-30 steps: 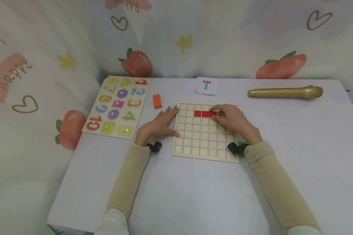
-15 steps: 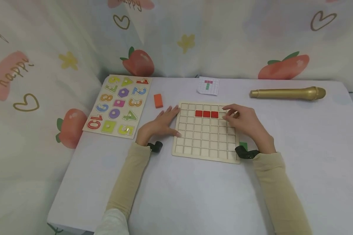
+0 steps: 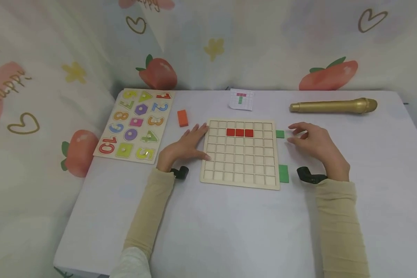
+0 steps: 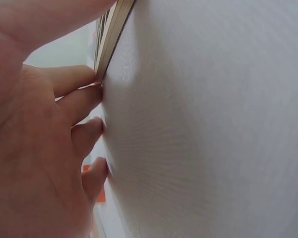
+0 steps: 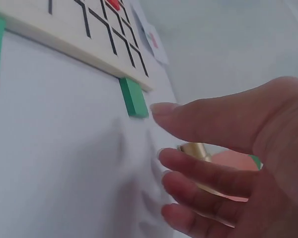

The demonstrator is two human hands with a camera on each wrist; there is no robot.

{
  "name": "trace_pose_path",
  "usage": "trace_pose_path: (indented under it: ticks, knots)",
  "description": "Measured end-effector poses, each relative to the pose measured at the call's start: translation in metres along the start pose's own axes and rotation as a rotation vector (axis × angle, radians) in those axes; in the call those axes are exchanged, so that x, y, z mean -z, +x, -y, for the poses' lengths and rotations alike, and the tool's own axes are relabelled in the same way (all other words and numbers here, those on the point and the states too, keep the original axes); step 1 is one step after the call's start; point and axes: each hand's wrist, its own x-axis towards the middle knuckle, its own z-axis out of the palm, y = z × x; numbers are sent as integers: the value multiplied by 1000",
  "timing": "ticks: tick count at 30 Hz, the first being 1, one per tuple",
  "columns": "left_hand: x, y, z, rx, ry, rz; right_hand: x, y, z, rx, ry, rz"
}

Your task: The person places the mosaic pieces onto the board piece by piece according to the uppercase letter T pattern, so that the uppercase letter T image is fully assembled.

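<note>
A wooden grid board (image 3: 239, 158) lies mid-table with three red square tiles (image 3: 239, 133) side by side in its second row. My left hand (image 3: 185, 148) is spread at the board's left edge, thumb and fingertips touching it; in the left wrist view the fingers (image 4: 89, 136) rest on the table beside the board's edge. Just right of the board, my right hand (image 3: 312, 143) hovers with thumb and fingers parted and nothing between them. Its thumb tip is close to a small green block (image 5: 134, 99) against the board's right edge. A larger green block (image 3: 283, 173) lies lower along that edge.
An orange block (image 3: 182, 118) lies beyond my left hand. Further left is a number-and-shape puzzle board (image 3: 133, 125). A card (image 3: 241, 99) with a printed T pattern lies at the back, and a gold microphone (image 3: 333, 106) at the back right. A patterned curtain hangs behind.
My right hand has let go of the rightmost red tile and moved right, off the board, uncovering the green blocks. The left hand stays at the board's edge.
</note>
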Motion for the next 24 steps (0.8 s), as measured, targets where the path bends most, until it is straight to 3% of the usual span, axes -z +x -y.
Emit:
trace_pose_path:
  ticks: [7,15,24]
  knots:
    - [1,-1,0,-7,-2,5,-1,3,-15,-38,7,28]
    - [-1,-2,0,-27,-23,7,-13,7,-14,-32,12,-12]
    - [3,-2,0,-44,-15,-4,-12,9,-10,11,-7,-68]
